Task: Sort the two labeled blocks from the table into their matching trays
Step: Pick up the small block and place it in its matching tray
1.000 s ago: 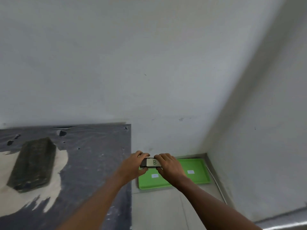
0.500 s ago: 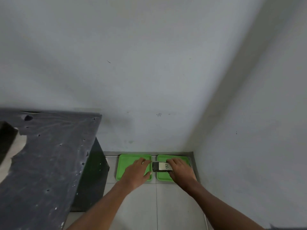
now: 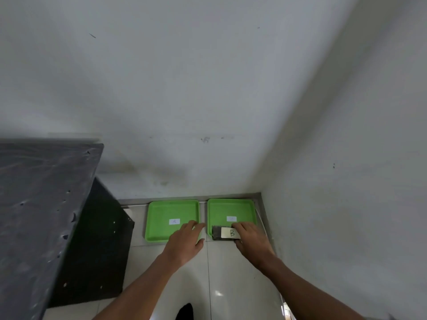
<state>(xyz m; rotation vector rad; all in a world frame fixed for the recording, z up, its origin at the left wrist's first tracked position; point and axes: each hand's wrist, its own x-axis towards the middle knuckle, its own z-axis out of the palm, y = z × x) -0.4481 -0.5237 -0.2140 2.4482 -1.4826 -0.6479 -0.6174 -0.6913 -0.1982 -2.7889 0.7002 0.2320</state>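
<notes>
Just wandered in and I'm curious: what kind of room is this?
Probably a bare indoor corner set up for a sorting exercise: plain white walls, a tiled floor, two green trays side by side, and a worn dark table.

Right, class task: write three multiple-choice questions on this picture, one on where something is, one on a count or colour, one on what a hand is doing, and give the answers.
1. Where is the block marked B?
A. at the near edge of the right tray
B. in the middle of the left tray
C. on the dark table

2. How many green trays lie on the floor?
A. one
B. two
C. three

3. Which hand grips the block?
A. left only
B. right only
C. both

Answers:
1 A: the block marked B lies at the right tray's near rim.
2 B: the left tray lies beside it.
3 B: the right hand holds it; the left hand is open, apart from it.
</notes>
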